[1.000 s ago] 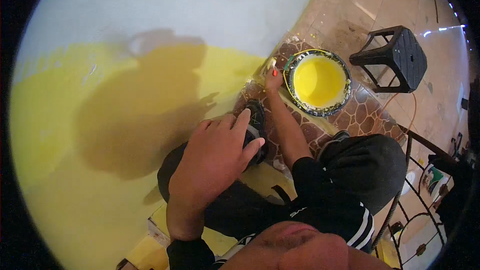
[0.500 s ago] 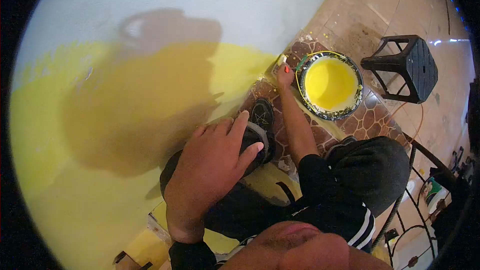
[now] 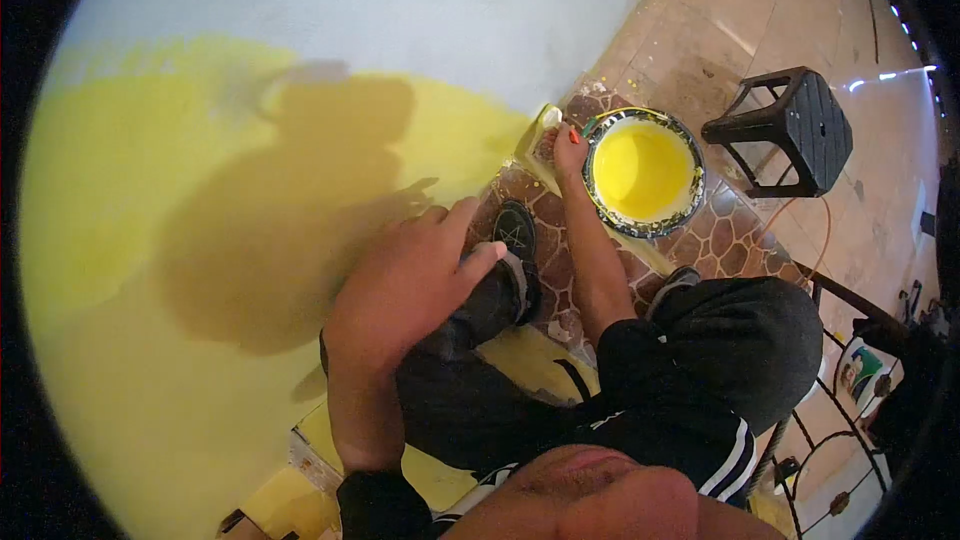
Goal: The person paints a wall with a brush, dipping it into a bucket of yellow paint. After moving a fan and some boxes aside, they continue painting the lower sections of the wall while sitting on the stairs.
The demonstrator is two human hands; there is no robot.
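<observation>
My right hand (image 3: pixel 570 152) is closed around a paintbrush (image 3: pixel 552 118), low by the foot of the wall. Its pale end points at the wall, a red-orange bit shows by my fingers, and the rest is hidden. Just right of that hand stands a bucket (image 3: pixel 699 183) of yellow paint with a paint-spattered dark rim. My left hand (image 3: pixel 405 275) hovers above my bent left leg, fingers stretched out, holding nothing. Beside it rises the wall (image 3: pixel 440 0), pale blue-white above and yellow across the band nearest me, with my shadow on it.
A black plastic stool (image 3: pixel 815 130) stands right of the bucket. Brown stone-patterned tiles (image 3: pixel 735 230) lie under the bucket, with larger beige tiles (image 3: pixel 720 0) beyond. A black metal railing (image 3: pixel 850 430) is at lower right, and an orange cable (image 3: pixel 828 235) runs near the stool.
My right hand and brush have shifted slightly against the wall's foot, showing more of the brush's pale end. My left hand has moved a little left and up. The whole view has shifted slightly.
</observation>
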